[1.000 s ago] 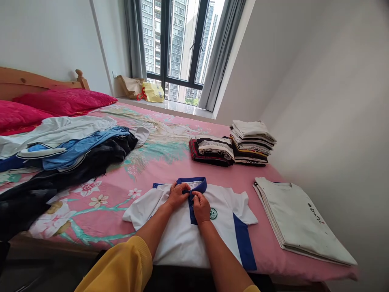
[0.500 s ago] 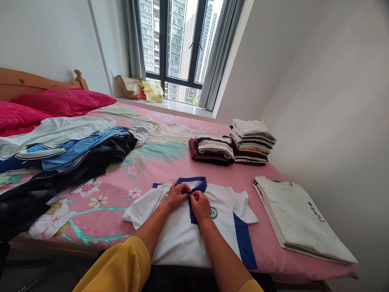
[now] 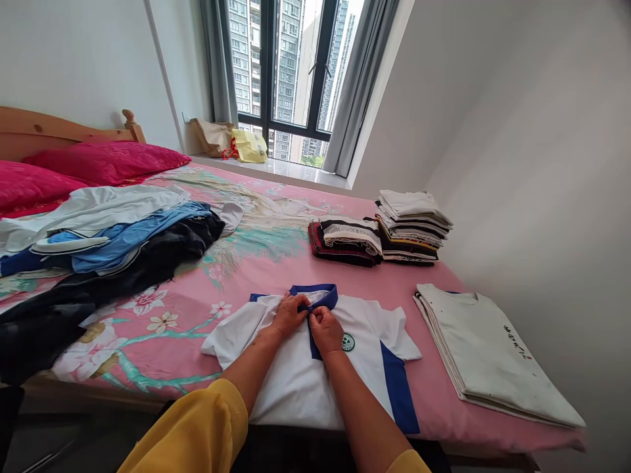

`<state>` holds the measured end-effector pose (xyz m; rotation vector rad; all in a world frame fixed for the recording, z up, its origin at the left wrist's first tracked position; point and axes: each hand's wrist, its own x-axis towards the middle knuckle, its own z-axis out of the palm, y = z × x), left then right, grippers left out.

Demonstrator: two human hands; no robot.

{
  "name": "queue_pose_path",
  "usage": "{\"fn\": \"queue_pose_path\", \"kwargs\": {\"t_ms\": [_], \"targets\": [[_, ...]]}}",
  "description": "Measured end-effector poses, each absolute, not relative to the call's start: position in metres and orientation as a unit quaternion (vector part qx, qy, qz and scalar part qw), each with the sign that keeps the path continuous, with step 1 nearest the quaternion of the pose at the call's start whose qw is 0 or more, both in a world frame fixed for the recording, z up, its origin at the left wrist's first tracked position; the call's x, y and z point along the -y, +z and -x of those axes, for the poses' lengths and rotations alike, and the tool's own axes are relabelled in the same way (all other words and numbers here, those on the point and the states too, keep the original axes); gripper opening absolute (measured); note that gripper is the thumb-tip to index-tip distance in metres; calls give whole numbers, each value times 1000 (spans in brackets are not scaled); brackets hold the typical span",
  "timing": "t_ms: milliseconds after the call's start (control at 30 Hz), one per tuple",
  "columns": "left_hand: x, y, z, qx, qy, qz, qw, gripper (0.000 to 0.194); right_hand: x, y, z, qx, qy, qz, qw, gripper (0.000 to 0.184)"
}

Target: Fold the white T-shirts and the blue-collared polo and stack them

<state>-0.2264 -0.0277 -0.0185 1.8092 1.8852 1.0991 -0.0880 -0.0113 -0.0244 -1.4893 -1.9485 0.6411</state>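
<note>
Two hands of mine meet at the front opening of the white polo shirt (image 3: 300, 397), spread on the bed (image 3: 256, 272) at the lower middle of the frame. Fingers of my left hand (image 3: 290, 316) are closed in a pinch on cloth just under the blue collar (image 3: 326, 299); those of my right hand (image 3: 326, 332) are pinched at the blue placket (image 3: 315, 348), almost touching the left. Whether a button sits between the tips, I can't tell. Against a second ago, my right hand has turned slightly inward; the shirt lies as it did.

On the window sill (image 3: 300, 173), upper left of centre, are a brown paper bag (image 3: 214, 139) and a yellow bag (image 3: 250, 146); their contents are hidden from me.

Loose clothes (image 3: 148, 236) heap up at the left, below red pillows (image 3: 113, 162). Right of centre stand a low stack (image 3: 348, 240) and a taller stack (image 3: 413, 226) of folded clothes, touching. Folded white shirts (image 3: 493, 361) lie lower right, near my polo's sleeve. My forearms cover part of its front.
</note>
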Motion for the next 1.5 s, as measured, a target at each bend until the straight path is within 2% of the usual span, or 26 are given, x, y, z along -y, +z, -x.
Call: {"fn": "queue_pose_path", "kwargs": {"t_ms": [233, 633, 900, 1200, 1333, 1500], "targets": [[28, -15, 224, -664, 381, -628, 145, 16, 11, -27, 88, 743, 228, 551, 305, 14], [24, -10, 223, -674, 362, -606, 218, 26, 13, -32, 91, 766, 164, 545, 300, 11], [32, -3, 225, -666, 340, -638, 185, 22, 15, -28, 91, 771, 160, 541, 296, 10], [23, 15, 207, -701, 302, -626, 159, 30, 14, -32, 91, 741, 181, 535, 363, 15], [21, 20, 199, -735, 311, -571, 191, 30, 13, -35, 90, 710, 205, 539, 404, 16], [31, 19, 200, -740, 344, -523, 246, 25, 14, -35, 89, 722, 197, 538, 388, 13]]}}
